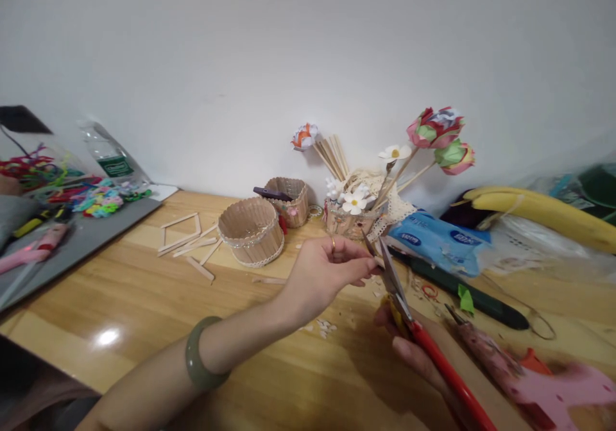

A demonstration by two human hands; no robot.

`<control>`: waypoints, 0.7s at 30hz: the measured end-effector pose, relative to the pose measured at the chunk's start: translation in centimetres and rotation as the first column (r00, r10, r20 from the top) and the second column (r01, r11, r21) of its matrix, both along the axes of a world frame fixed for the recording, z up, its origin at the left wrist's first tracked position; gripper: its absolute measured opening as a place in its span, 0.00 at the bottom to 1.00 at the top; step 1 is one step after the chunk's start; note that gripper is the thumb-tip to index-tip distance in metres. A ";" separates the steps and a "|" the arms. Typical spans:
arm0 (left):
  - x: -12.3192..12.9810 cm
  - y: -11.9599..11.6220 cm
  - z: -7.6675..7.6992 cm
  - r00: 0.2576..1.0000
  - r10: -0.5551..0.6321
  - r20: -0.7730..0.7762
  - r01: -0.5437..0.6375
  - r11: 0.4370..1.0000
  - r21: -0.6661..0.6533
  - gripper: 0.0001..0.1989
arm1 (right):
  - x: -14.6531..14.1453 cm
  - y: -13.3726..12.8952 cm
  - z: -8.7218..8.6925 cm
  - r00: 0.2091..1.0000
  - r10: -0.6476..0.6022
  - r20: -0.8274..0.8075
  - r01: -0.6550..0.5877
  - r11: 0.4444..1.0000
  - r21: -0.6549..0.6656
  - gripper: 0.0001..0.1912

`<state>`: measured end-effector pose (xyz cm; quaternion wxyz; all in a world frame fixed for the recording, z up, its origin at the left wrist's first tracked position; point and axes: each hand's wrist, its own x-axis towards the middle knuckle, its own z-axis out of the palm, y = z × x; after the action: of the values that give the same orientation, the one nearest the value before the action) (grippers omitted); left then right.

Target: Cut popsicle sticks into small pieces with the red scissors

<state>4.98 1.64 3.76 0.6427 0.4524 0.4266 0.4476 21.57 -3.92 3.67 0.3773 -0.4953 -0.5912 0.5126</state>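
Note:
My left hand (pixel 320 270) is closed in a pinch on the end of a small wooden stick (pixel 379 261), most of which is hidden by the fingers. Wrapped around a pair of red-handled scissors (pixel 395 283) is my right hand (pixel 416 357). The blades point up and away from me and stand apart, with the stick's end between or right beside them. Below my left hand, small pale wood chips (pixel 325 327) lie on the wooden table (pixel 231 335). Behind it stands a round basket (pixel 253 235) made of wooden sticks.
A second basket (pixel 294 206) and a decorated pot (pixel 349 226) with paper flowers stand along the wall. To the right are a blue wipes pack (pixel 433 242), bananas (pixel 543 210) and a pink glue gun (pixel 553 386). Stick frames (pixel 180 233) lie left, near a grey board (pixel 110 235).

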 end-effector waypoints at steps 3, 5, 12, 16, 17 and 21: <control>0.1 -0.1 0.0 1.000 0.009 0.003 -0.009 1.000 0.002 0.05 | -0.1 0.1 -0.1 1.000 -0.015 0.002 0.015 1.000 0.002 0.08; 0.1 -0.2 -0.1 1.000 0.014 0.015 -0.015 1.000 0.014 0.04 | -0.2 0.1 0.0 0.999 -0.049 0.001 0.049 0.999 0.025 0.08; 0.1 -0.2 -0.3 0.999 0.012 0.034 -0.013 1.000 0.014 0.04 | -0.5 0.0 -1.6 0.983 -0.071 0.167 0.047 0.989 0.140 0.07; 0.1 -0.2 -0.4 0.999 0.009 0.051 -0.010 1.000 0.013 0.05 | -0.5 0.2 -4.2 0.976 -0.107 0.191 0.070 0.979 0.191 0.10; 0.1 -0.2 -0.5 0.998 0.010 0.055 -0.010 1.000 0.013 0.05 | -0.5 0.2 -4.7 0.974 -0.106 0.199 0.066 0.978 0.199 0.10; 0.2 -0.2 -0.6 0.997 0.010 0.072 -0.011 1.000 0.012 0.05 | -0.2 0.1 -5.9 0.966 -0.091 0.242 0.038 0.976 0.216 0.14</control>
<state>5.16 1.39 3.19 0.6524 0.4378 0.4026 0.4698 21.41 -3.80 -2.25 0.3661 -0.5328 -0.6683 0.3682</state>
